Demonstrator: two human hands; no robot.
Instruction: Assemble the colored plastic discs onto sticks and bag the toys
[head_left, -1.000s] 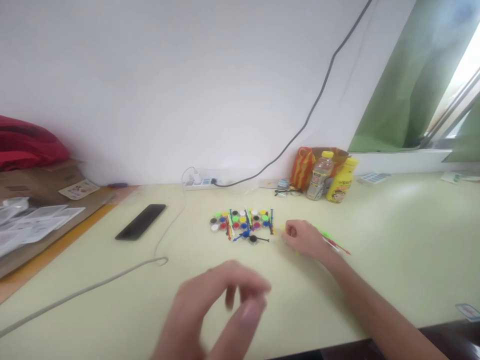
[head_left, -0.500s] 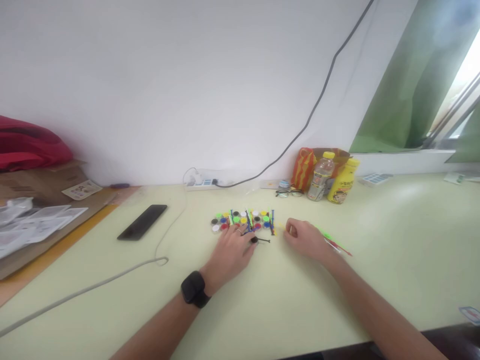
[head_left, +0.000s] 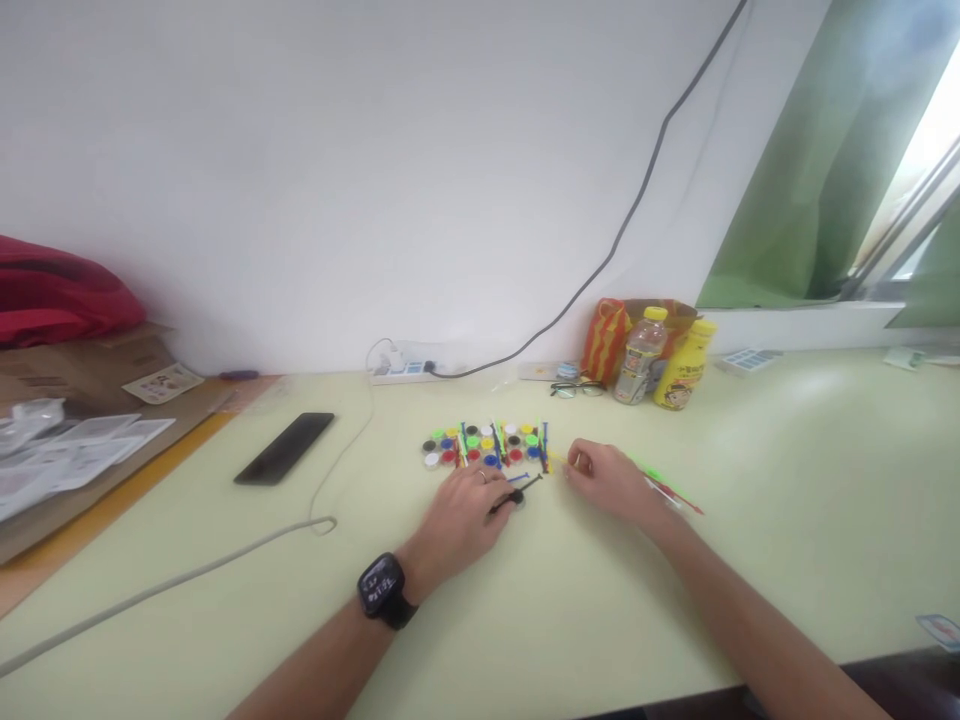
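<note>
Head view: the left hand [head_left: 463, 515], with a dark watch [head_left: 382, 590] on its wrist, has its fingers curled shut, pinching the near end of a thin black stick [head_left: 525, 487]. The stick slants away from the fingertips toward the right hand. A small dark-lidded pot [head_left: 517, 498] sits right at the fingertips, under the stick. Just beyond the knuckles lies a block of colour pots [head_left: 484, 444]: small round lids in green, yellow, blue, red, black and white, with thin coloured sticks between the rows. The right hand [head_left: 606, 478] rests near it as a loose fist. Green and red sticks [head_left: 671, 490] show behind its wrist; I cannot tell whether it grips them.

The table [head_left: 570, 610] is bare from both hands to its front edge. Left of the left fingers, well apart, lie a grey cable [head_left: 187, 575] and a black phone [head_left: 283, 448]. Two bottles [head_left: 660, 360] stand beyond the right knuckles by the wall.
</note>
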